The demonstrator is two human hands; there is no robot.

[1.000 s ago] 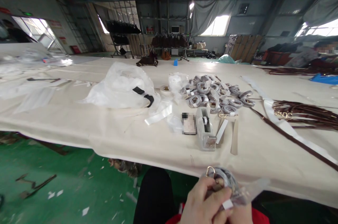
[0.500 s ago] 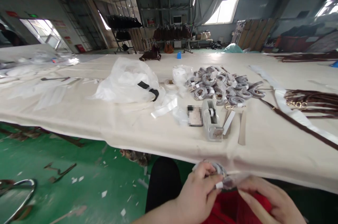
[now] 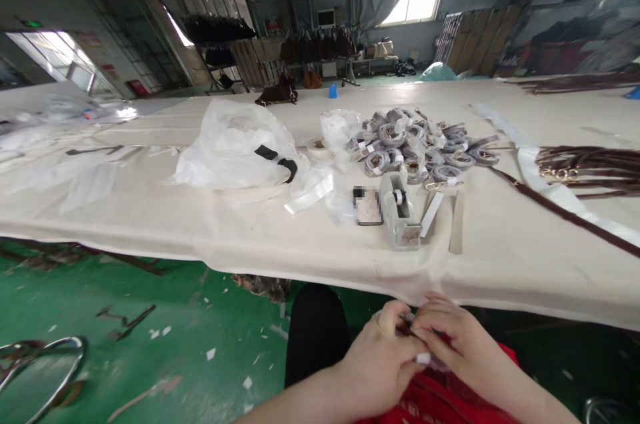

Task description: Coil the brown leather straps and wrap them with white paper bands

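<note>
Over my lap at the table's front edge, my left hand [image 3: 377,354] is closed around a coiled strap wrapped in plastic, mostly hidden by my fingers. A small white tab [image 3: 423,358] shows on the bundle below my fingertips. My right hand [image 3: 453,331] is pressed against the same coil, its fingers pinching at the top of the wrapping. Beyond my hands on the table, a tape dispenser [image 3: 400,214] stands beside a white strip [image 3: 431,214] and a beige strip [image 3: 456,223]. Behind it lies a pile of similar wrapped coiled straps [image 3: 393,136].
Plastic bags [image 3: 235,147] lie left of the pile, with a tape roll [image 3: 317,147] between. Brown straps [image 3: 595,171] with gold clasps spread at the right. A metal ring-shaped frame [image 3: 75,364] stands on the green floor [image 3: 200,324], lower left.
My right hand has moved left and inward, from holding the plastic stretched out at the right to the coil beside my left hand. The camera has tilted slightly.
</note>
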